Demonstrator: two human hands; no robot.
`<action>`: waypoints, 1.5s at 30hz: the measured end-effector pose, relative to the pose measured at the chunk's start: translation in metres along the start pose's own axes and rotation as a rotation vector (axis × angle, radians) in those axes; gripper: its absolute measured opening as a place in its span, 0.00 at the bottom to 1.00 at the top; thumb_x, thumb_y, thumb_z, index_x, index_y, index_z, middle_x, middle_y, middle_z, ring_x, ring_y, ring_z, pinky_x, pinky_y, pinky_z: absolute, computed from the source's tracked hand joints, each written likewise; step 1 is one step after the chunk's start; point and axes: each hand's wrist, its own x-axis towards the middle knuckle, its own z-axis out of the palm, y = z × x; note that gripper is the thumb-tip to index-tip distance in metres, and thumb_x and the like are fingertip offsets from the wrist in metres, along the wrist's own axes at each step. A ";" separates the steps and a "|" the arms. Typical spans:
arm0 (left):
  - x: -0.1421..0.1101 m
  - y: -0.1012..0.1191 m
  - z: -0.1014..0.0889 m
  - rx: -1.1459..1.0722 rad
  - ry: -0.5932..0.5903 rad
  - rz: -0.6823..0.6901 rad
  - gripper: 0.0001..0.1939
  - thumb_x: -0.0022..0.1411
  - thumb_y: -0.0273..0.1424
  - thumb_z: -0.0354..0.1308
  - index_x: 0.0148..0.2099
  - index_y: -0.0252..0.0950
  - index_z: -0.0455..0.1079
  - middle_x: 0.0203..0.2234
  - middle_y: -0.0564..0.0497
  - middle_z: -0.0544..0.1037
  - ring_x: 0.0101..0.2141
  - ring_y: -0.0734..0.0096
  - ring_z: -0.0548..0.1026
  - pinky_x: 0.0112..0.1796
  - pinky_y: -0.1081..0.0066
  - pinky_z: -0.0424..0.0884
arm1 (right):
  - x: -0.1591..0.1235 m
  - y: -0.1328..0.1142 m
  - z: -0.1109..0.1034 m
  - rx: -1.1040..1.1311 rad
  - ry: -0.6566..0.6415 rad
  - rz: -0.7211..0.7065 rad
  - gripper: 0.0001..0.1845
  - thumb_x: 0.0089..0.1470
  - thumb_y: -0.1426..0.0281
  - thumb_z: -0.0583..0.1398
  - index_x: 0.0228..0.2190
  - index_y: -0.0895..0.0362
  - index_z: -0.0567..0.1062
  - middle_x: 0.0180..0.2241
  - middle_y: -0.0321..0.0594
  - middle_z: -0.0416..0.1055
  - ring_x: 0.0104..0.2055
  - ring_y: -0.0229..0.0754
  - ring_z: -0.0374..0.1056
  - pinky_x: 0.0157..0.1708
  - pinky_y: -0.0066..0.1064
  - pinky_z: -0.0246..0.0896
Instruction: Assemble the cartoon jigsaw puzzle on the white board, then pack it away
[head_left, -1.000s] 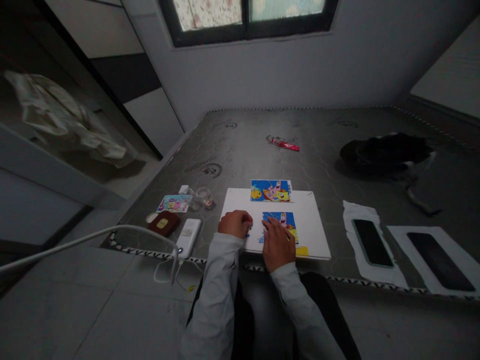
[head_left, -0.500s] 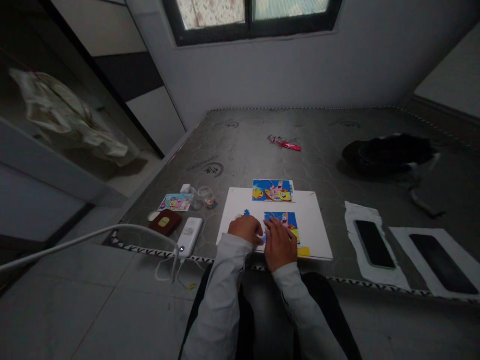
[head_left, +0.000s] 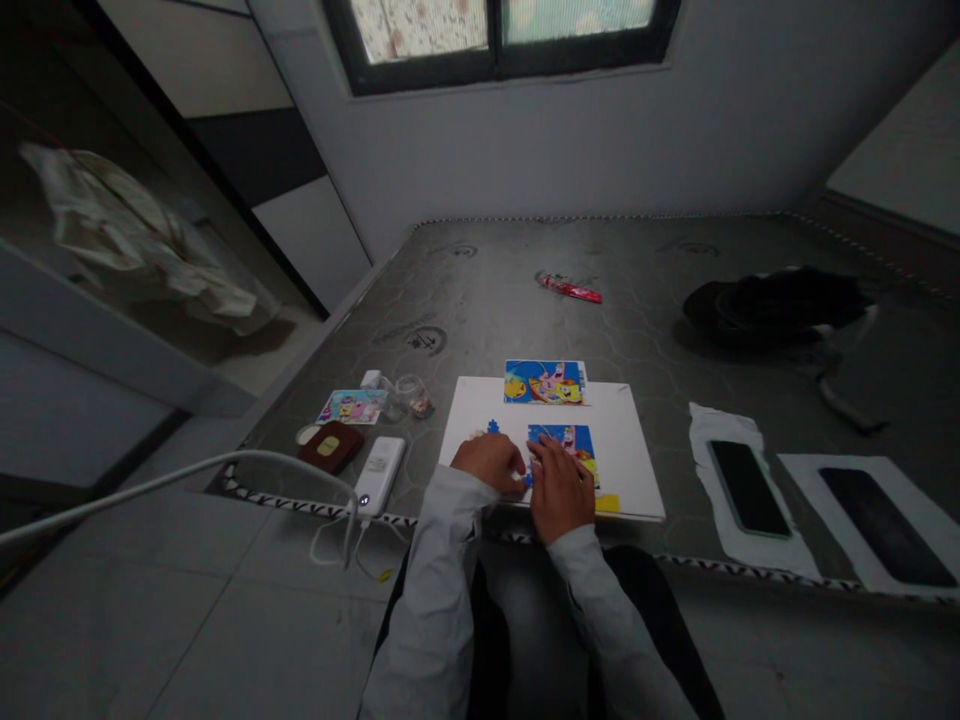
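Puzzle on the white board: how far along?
Done: a joined block of puzzle pieces sits on the white board. In hand: the left hand and right hand are at its lower left edge. Left: a blue piece and yellow piece lie apart; the printed picture shows more than is joined.

Left hand [head_left: 489, 463] slid right, uncovering a blue piece [head_left: 493, 426].
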 end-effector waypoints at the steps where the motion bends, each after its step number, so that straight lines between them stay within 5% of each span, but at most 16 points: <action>1: 0.000 0.000 0.000 0.004 0.004 0.008 0.13 0.46 0.39 0.66 0.38 0.48 0.79 0.36 0.51 0.81 0.42 0.58 0.77 0.49 0.61 0.70 | 0.000 0.000 0.000 0.003 -0.005 -0.001 0.19 0.61 0.72 0.50 0.51 0.49 0.71 0.58 0.39 0.67 0.61 0.41 0.59 0.55 0.38 0.44; 16: -0.007 -0.013 -0.006 0.022 -0.010 -0.053 0.13 0.48 0.36 0.65 0.39 0.49 0.78 0.39 0.53 0.78 0.42 0.63 0.76 0.44 0.67 0.71 | 0.000 0.008 0.004 0.009 -0.010 0.001 0.22 0.61 0.73 0.49 0.53 0.49 0.70 0.58 0.37 0.67 0.60 0.41 0.59 0.55 0.37 0.45; 24: 0.003 0.004 0.004 -0.019 0.310 -0.074 0.16 0.66 0.38 0.48 0.53 0.47 0.71 0.49 0.50 0.74 0.43 0.64 0.76 0.42 0.67 0.71 | 0.002 0.014 0.000 0.021 -0.046 -0.015 0.27 0.58 0.76 0.49 0.57 0.52 0.65 0.59 0.40 0.66 0.60 0.40 0.59 0.53 0.36 0.49; 31: 0.021 0.013 0.021 -0.066 0.301 -0.006 0.24 0.66 0.30 0.48 0.63 0.46 0.61 0.56 0.49 0.71 0.49 0.62 0.74 0.48 0.66 0.70 | 0.007 0.028 -0.010 -0.053 -0.067 -0.155 0.22 0.59 0.71 0.53 0.54 0.56 0.70 0.61 0.44 0.62 0.61 0.46 0.59 0.56 0.41 0.51; 39: 0.039 0.006 0.036 -0.347 0.452 -0.016 0.18 0.62 0.25 0.54 0.55 0.35 0.69 0.47 0.46 0.77 0.48 0.68 0.74 0.52 0.70 0.67 | 0.006 0.028 -0.012 -0.037 -0.067 -0.201 0.20 0.60 0.70 0.53 0.53 0.52 0.72 0.58 0.40 0.67 0.59 0.43 0.62 0.56 0.40 0.51; 45: 0.038 0.007 0.036 -0.439 0.534 -0.011 0.13 0.61 0.24 0.56 0.47 0.36 0.74 0.40 0.48 0.79 0.41 0.70 0.76 0.48 0.71 0.69 | 0.005 0.027 -0.013 -0.028 -0.050 -0.207 0.20 0.59 0.71 0.54 0.52 0.51 0.73 0.58 0.39 0.67 0.59 0.44 0.63 0.56 0.41 0.51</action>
